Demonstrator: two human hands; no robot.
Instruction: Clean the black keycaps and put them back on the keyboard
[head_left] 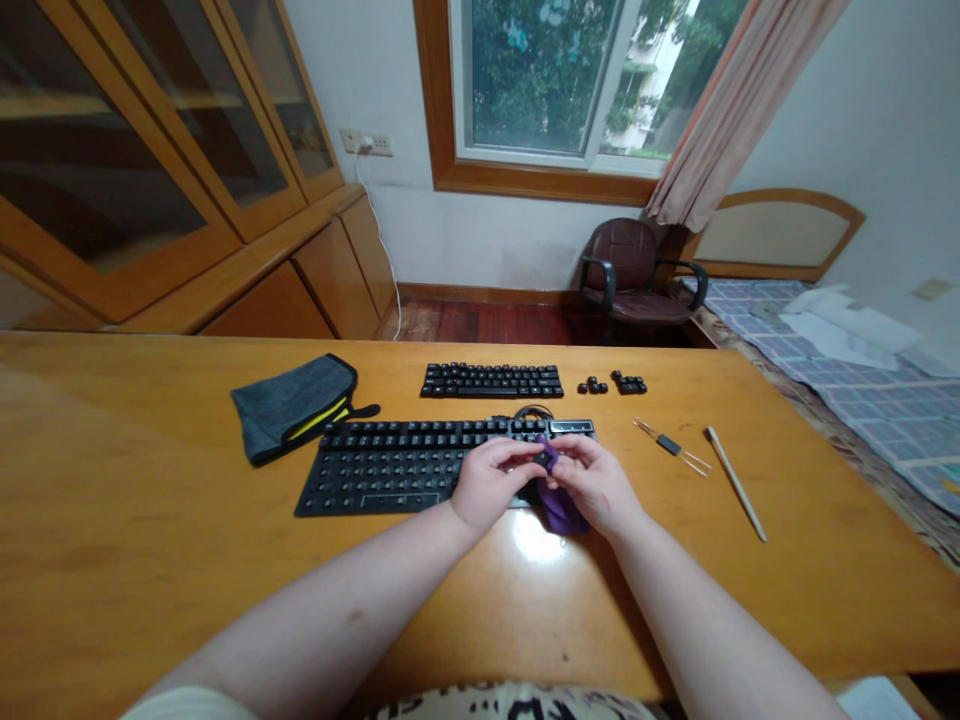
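Pinching small black keycap [541,458] in left hand [487,480] fingertips; pinching purple cloth [564,510] against it with right hand [602,488]. Holding both above right part of black keyboard [397,470], many switches bare, on wooden table [420,610]. Off to the right: pale stick [736,485], then wire puller [670,444]. At left: gray cloth [296,405], just beside keyboard. Beyond: rows of loose keycaps [491,381], plus two small clusters. Farther: maroon chair [622,255] beneath window.

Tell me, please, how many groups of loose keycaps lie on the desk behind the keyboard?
3: a large block behind the keyboard, a small cluster right of that block, and another cluster farther right. None there seems hidden.
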